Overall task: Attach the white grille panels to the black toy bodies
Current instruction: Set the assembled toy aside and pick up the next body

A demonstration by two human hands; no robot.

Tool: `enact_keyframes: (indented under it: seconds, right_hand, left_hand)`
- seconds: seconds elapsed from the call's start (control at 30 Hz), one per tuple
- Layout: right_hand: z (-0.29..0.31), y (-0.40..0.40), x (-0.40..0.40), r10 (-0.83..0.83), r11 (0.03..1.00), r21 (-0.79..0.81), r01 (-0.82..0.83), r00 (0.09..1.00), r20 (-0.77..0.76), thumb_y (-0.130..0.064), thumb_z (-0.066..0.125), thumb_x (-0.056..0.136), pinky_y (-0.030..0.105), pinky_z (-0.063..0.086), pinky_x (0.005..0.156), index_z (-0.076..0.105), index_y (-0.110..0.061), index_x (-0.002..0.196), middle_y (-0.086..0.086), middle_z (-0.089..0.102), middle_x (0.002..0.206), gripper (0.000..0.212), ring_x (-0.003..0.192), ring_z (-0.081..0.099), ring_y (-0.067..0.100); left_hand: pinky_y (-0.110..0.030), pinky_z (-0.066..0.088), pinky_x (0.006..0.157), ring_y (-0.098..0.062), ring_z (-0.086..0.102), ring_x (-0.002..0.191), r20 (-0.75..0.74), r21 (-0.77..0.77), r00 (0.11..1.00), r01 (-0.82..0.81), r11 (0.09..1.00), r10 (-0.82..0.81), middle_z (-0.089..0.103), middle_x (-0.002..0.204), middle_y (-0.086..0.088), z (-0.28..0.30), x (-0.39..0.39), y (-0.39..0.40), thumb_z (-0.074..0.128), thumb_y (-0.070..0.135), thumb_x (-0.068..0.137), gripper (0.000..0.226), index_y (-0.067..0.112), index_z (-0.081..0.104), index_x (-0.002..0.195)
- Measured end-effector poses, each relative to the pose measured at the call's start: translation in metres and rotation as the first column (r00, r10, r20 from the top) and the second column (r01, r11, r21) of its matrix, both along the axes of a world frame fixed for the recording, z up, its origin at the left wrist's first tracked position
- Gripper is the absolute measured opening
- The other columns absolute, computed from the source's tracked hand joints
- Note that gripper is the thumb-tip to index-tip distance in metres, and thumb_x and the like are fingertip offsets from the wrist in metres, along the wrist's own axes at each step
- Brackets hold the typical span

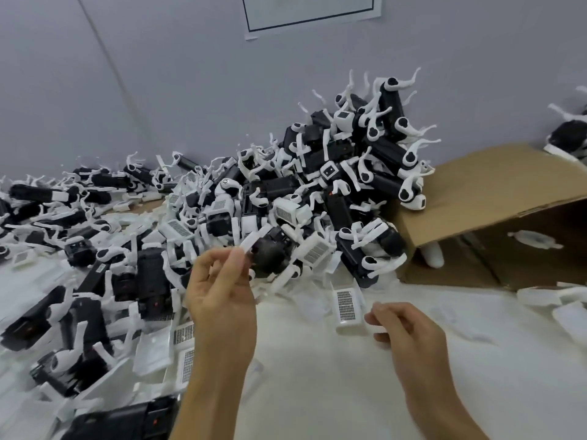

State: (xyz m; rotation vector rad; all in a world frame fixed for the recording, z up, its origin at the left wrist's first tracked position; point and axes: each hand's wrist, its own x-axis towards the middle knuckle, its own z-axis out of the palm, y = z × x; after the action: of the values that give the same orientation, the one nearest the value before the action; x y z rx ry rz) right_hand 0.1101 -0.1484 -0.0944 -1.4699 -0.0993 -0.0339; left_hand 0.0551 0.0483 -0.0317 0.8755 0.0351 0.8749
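My left hand (219,296) is raised at the centre and grips a black toy body (270,249) with white legs, thumb and fingers curled round its near end beside a white strip (252,241). My right hand (403,328) is low on the white table, fingers curled, its fingertips touching the edge of a white grille panel (347,308) that lies flat. Whether it pinches the panel is unclear. More grille panels (182,350) lie at lower left.
A big heap of black toy bodies with white legs (349,160) rises against the wall behind the hands and spreads left across the table. An open cardboard box (482,192) lies on its side at the right. Loose white parts (552,296) lie near it.
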Motion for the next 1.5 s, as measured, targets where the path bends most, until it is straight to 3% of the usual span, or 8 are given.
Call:
enact_keyframes:
  seconds: [0.13, 0.27, 0.4, 0.53, 0.7, 0.93, 1.13, 1.5]
  right_hand:
    - [0.005, 0.002, -0.008, 0.108, 0.994, 0.004, -0.109, 0.992, 0.067, -0.044, 0.056, 0.095, 0.034, 0.051, 0.072, 0.076, -0.028, 0.089, 0.001, 0.078, 0.088, 0.026, 0.087, 0.072, 0.011]
    - [0.010, 0.002, -0.009, 0.191, 0.978, 0.084, -0.190, 0.981, -0.011, -0.075, 0.051, 0.075, 0.034, 0.056, 0.068, 0.074, -0.023, 0.101, 0.006, 0.078, 0.096, 0.062, 0.084, 0.073, 0.021]
    - [0.015, -0.004, -0.007, 0.133, 0.969, 0.200, -0.142, 0.989, 0.061, -0.060, 0.066, 0.076, 0.041, 0.061, 0.082, 0.069, -0.024, 0.109, 0.008, 0.075, 0.104, 0.049, 0.097, 0.072, 0.029]
    - [0.014, -0.007, -0.009, 0.225, 0.965, 0.117, -0.237, 0.969, 0.104, -0.054, 0.067, 0.081, 0.031, 0.059, 0.083, 0.070, -0.025, 0.115, 0.006, 0.075, 0.109, 0.045, 0.104, 0.072, 0.024]
    - [0.012, -0.002, -0.011, 0.208, 0.978, -0.037, -0.205, 0.969, 0.134, -0.062, 0.054, 0.086, 0.027, 0.054, 0.093, 0.064, -0.039, 0.123, -0.002, 0.063, 0.128, 0.044, 0.115, 0.064, 0.007]
    - [0.006, 0.002, -0.017, 0.225, 0.971, -0.129, -0.201, 0.951, 0.214, -0.055, 0.082, 0.064, 0.019, 0.054, 0.085, 0.062, -0.041, 0.123, -0.018, 0.073, 0.113, 0.064, 0.106, 0.070, 0.007]
    - [0.013, -0.004, -0.011, 0.284, 0.957, -0.128, -0.261, 0.935, 0.214, -0.042, 0.083, 0.072, 0.022, 0.055, 0.083, 0.073, -0.037, 0.111, -0.003, 0.077, 0.102, 0.041, 0.098, 0.074, 0.017]
    - [0.008, -0.003, -0.009, 0.278, 0.942, -0.250, -0.224, 0.937, 0.209, -0.048, 0.086, 0.067, 0.038, 0.050, 0.099, 0.064, -0.049, 0.121, -0.017, 0.073, 0.116, 0.058, 0.112, 0.067, 0.006]
  left_hand:
    - [-0.026, 0.056, 0.083, -0.015, 0.064, 0.085, 0.027, -0.158, 0.920, 0.390, 0.907, -0.391, 0.065, 0.087, 0.000, -0.011, 0.000, -0.008, 0.091, 0.021, 0.061, 0.039, 0.018, 0.063, 0.088]
    - [-0.030, 0.045, 0.066, -0.017, 0.056, 0.069, -0.257, 0.122, 0.819, 0.555, 0.823, -0.514, 0.055, 0.077, -0.004, -0.025, 0.007, -0.031, 0.080, 0.019, 0.053, 0.027, 0.016, 0.065, 0.075]
    - [-0.027, 0.050, 0.064, -0.025, 0.060, 0.074, -0.411, 0.103, 0.674, 0.704, 0.703, -0.614, 0.059, 0.076, -0.011, -0.030, 0.012, -0.041, 0.075, 0.028, 0.062, 0.028, 0.008, 0.074, 0.082]
    - [-0.048, 0.056, 0.090, -0.037, 0.070, 0.106, -0.614, 0.259, 0.591, 0.777, 0.573, -0.523, 0.074, 0.113, -0.012, -0.040, 0.013, -0.052, 0.069, 0.051, 0.083, 0.045, 0.022, 0.074, 0.117]
    - [-0.038, 0.056, 0.096, -0.035, 0.069, 0.111, -0.515, 0.263, 0.679, 0.706, 0.658, -0.523, 0.073, 0.116, -0.018, -0.035, 0.012, -0.055, 0.067, 0.041, 0.093, 0.036, 0.014, 0.074, 0.117]
    - [-0.039, 0.059, 0.090, -0.037, 0.066, 0.103, -0.362, -0.041, 0.793, 0.511, 0.858, -0.490, 0.068, 0.117, -0.029, -0.034, 0.016, -0.063, 0.078, 0.036, 0.075, 0.049, 0.003, 0.074, 0.111]
    - [-0.028, 0.057, 0.080, -0.026, 0.073, 0.094, -0.321, 0.025, 0.832, 0.485, 0.874, -0.452, 0.075, 0.110, -0.017, -0.036, 0.019, -0.060, 0.081, 0.033, 0.080, 0.034, 0.010, 0.078, 0.105]
    - [-0.017, 0.056, 0.070, -0.013, 0.074, 0.094, -0.363, 0.322, 0.883, 0.419, 0.849, -0.298, 0.078, 0.100, -0.001, -0.034, 0.014, -0.059, 0.084, 0.029, 0.072, 0.028, 0.029, 0.079, 0.099]
